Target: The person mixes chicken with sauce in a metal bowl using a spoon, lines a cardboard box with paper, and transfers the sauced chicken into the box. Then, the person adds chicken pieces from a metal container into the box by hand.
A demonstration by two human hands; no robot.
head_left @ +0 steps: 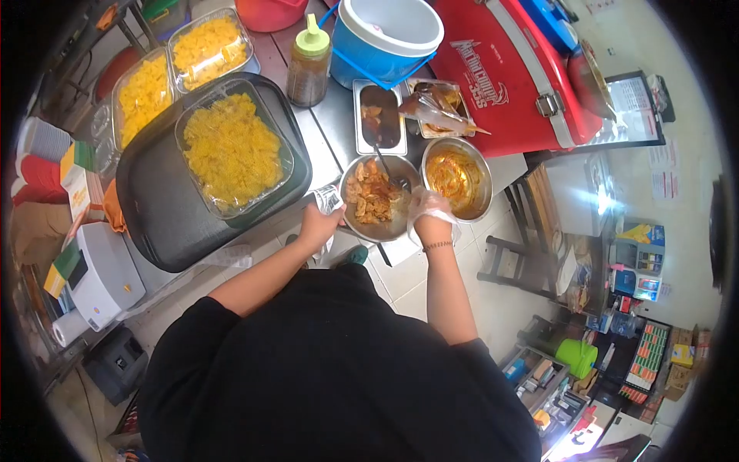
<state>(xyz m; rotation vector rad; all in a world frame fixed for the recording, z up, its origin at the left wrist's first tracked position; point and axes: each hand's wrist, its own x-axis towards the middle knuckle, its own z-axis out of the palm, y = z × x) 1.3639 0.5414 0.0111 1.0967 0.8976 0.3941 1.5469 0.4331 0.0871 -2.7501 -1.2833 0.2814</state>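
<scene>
A metal bowl [394, 228] holds browned, sauced food pieces [371, 192] that look like chicken. A spoon [384, 163] leans in it, its dark handle toward the metal tray. At the bowl's left side, my left hand [317, 226] is closed on a printed paper [329, 200], fingertips near the rim. My right hand [433, 215], in a clear plastic glove, is closed at the bowl's right rim; the glove partly hides its fingers. Just beyond it stands a second metal bowl [488, 185] with orange, oily sauce inside.
Behind the bowls are a metal tray [400, 127] of dark sauce, a bagged container [439, 112], a squeeze bottle [309, 65], a blue bucket [385, 38] and a red cooler [500, 69]. At left, a black tray [158, 223] carries a clear box of yellow food [231, 150].
</scene>
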